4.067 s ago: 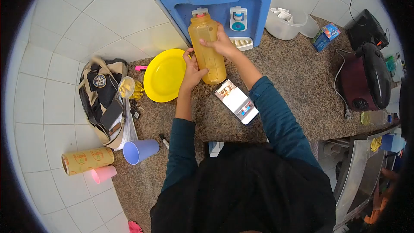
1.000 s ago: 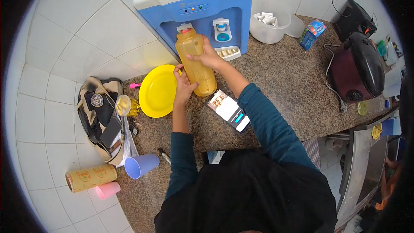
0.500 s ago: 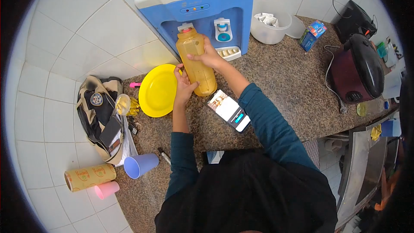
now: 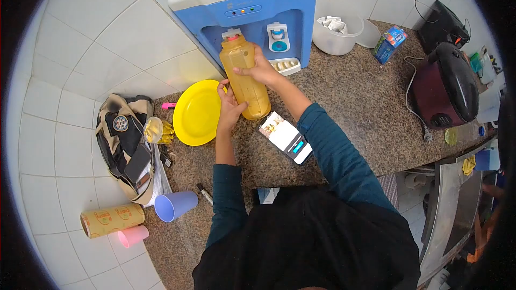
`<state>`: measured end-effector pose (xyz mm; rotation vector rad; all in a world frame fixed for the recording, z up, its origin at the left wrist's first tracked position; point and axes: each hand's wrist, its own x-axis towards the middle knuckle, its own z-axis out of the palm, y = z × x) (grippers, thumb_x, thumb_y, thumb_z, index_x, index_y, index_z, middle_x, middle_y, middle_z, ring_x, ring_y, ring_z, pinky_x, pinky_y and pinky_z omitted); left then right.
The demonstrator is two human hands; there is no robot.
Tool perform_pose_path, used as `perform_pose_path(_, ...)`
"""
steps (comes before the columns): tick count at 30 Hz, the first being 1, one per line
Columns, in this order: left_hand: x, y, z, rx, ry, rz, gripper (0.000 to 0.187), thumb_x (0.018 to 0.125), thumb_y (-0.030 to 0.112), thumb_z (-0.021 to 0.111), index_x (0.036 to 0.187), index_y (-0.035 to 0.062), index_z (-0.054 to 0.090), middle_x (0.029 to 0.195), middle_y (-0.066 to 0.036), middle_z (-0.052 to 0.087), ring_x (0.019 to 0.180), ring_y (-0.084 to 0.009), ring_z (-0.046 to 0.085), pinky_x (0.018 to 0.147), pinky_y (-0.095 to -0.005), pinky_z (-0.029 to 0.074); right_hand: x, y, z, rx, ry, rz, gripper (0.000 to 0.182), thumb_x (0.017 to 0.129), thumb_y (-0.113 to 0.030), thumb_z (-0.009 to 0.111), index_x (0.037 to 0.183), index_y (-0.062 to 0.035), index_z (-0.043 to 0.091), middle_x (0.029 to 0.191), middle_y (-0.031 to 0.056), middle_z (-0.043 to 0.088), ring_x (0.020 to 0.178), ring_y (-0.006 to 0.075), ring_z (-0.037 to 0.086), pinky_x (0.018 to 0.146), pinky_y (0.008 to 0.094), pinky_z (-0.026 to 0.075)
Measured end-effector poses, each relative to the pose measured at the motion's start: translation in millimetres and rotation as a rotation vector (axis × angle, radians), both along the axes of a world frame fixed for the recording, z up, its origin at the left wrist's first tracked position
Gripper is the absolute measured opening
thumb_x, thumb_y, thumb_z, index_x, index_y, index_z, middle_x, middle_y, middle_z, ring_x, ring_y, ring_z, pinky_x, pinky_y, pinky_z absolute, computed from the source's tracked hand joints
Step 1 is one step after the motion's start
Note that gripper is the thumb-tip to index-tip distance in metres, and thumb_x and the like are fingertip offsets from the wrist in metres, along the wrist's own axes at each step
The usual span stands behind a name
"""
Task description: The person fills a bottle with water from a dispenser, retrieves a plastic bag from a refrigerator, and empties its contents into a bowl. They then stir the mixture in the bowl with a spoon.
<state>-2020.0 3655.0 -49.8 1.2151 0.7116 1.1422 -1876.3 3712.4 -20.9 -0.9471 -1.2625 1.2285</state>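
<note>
A translucent yellow bottle point(image 4: 243, 83) is held tilted, its open mouth up against the left tap of a blue and white water dispenser point(image 4: 236, 8). My right hand point(image 4: 259, 69) wraps round its upper side, thumb across the front. Lower down, my left hand point(image 4: 231, 110) grips the side near the base. How much water is inside I cannot make out. Left of the bottle lies a yellow plate point(image 4: 194, 113), close to my left hand. Below it a phone point(image 4: 286, 138) with a lit screen rests on the counter, beside my right forearm.
On the left are an open bag point(image 4: 126, 145), a blue cup point(image 4: 176, 206), a pink cup point(image 4: 133, 236), a patterned roll point(image 4: 113, 220) and a marker point(image 4: 205, 194). Rightward stand a white tub point(image 4: 337, 40) of packets, a blue box point(image 4: 389, 44) and a dark rice cooker point(image 4: 446, 87).
</note>
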Motion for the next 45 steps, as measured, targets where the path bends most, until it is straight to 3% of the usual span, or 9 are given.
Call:
perform_pose_path(13, -0.5, 2.4, -3.1, 0.013, 0.010, 0.002, 0.075, 0.062, -0.014, 0.052, 0.119, 0.0152, 0.012, 0.119, -0.012, 0.040, 0.110, -0.0206, 0.041, 0.094, -0.0334, 0.034, -0.6, 4.1, -3.3, 0.018, -0.010, -0.003, 0.091, 0.061, -0.016, 0.076, 0.126, -0.0001, 0.013, 0.118, 0.0177, 0.041, 0.112, 0.0270, 0.041, 0.094, 0.0346, 0.034)
perform_pose_path(28, -1.7, 1.7, -7.1, 0.050, 0.025, 0.003, 0.077, 0.065, -0.012, 0.055, 0.122, 0.0166, 0.011, 0.121, -0.014, 0.038, 0.112, -0.0226, 0.040, 0.095, -0.0344, 0.033, 2.3, 5.2, -3.7, -0.086, -0.097, -0.023, 0.097, 0.057, -0.030, 0.078, 0.124, 0.0059, 0.018, 0.118, 0.0211, 0.043, 0.111, 0.0283, 0.043, 0.093, 0.0338, 0.036)
perform_pose_path(41, -0.3, 1.1, -5.0, 0.041, -0.002, 0.014, 0.074, 0.063, -0.014, 0.053, 0.119, 0.0144, 0.012, 0.116, -0.012, 0.041, 0.108, -0.0197, 0.043, 0.091, -0.0323, 0.036, 2.3, -5.7, 8.8, -0.134, 0.025, -0.010, 0.097, 0.056, -0.024, 0.080, 0.124, 0.0061, 0.018, 0.116, 0.0192, 0.043, 0.109, 0.0265, 0.044, 0.092, 0.0343, 0.037)
perform_pose_path(45, -2.3, 2.9, -7.8, 0.044, 0.019, -0.003, 0.078, 0.064, -0.011, 0.056, 0.121, 0.0164, 0.011, 0.121, -0.014, 0.038, 0.113, -0.0220, 0.039, 0.095, -0.0346, 0.033, 3.2, -5.5, 8.3, -0.138, 0.033, -0.003, 0.097, 0.056, -0.023, 0.080, 0.124, 0.0060, 0.018, 0.116, 0.0193, 0.043, 0.109, 0.0263, 0.044, 0.091, 0.0342, 0.037)
